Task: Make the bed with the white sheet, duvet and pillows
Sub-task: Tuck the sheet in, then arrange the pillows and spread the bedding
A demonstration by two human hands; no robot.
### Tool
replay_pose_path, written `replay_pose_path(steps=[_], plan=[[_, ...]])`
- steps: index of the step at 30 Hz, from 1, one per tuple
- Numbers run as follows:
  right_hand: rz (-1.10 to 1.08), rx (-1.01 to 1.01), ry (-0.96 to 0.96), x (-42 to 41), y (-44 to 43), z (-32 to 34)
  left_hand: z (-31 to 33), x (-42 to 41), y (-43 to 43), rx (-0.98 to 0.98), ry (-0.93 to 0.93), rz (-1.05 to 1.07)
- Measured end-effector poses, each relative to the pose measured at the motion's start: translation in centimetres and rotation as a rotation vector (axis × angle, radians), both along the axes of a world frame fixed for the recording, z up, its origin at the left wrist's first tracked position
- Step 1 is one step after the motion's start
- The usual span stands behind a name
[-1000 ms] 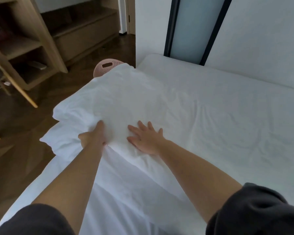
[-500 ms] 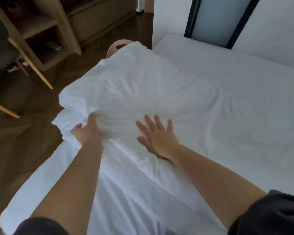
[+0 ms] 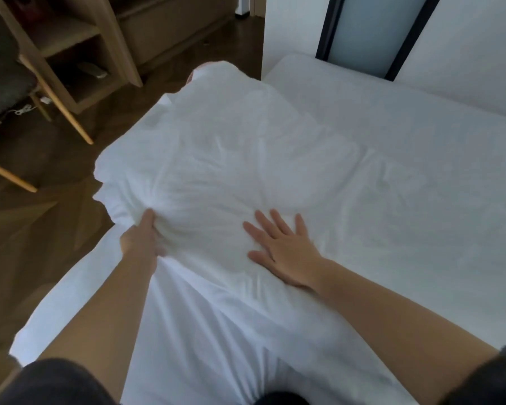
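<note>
The pillow (image 3: 231, 159) lies along the bed's left edge, its far end reaching toward the head of the bed and its near end under both hands. It is white, soft and puffy, with a rumpled cotton-like cover. Fine creases fan out from the near left corner, where the cloth is bunched. A second white layer shows beneath that corner, though whether it is another pillow cannot be told. The left hand (image 3: 142, 238) grips this bunched corner, thumb on top and fingers tucked under the fold. The right hand (image 3: 287, 252) lies flat on the pillow's near end, palm down with the fingers straight and spread. The hands are apart, both forearms bare and stretched forward from dark sleeves (image 3: 56, 381). Under the pillow a white sheet (image 3: 406, 176) covers the mattress, mostly smooth with a few shallow wrinkles. Left of the bed is a dark wood floor (image 3: 41, 229), with a pale wooden shelf (image 3: 79, 54) and a grey chair (image 3: 3, 68) on slanted wooden legs. Behind the bed stand a white wall (image 3: 479, 39) and a dark-framed frosted panel (image 3: 368, 30).
</note>
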State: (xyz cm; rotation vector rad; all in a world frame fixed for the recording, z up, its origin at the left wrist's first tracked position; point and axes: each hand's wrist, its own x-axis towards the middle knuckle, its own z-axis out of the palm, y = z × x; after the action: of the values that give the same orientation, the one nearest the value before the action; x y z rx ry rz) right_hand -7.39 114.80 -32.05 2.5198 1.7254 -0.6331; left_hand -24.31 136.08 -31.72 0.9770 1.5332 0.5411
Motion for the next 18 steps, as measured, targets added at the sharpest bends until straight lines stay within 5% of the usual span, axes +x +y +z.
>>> replay_pose_path(steps=[7, 12, 18], plan=[[-0.048, 0.030, 0.078, -1.4, -3.2, 1.4, 1.0, -0.5, -7.4, -0.250, -0.504, -0.217], [-0.215, 0.058, 0.159, -1.7, -10.6, 3.2, 0.2, -0.1, -14.3, -0.389, -0.615, -0.342], [-0.570, 0.127, -0.060, -4.8, -26.9, 4.2, 1.4, 2.4, -25.3, -0.475, -0.671, -0.653]])
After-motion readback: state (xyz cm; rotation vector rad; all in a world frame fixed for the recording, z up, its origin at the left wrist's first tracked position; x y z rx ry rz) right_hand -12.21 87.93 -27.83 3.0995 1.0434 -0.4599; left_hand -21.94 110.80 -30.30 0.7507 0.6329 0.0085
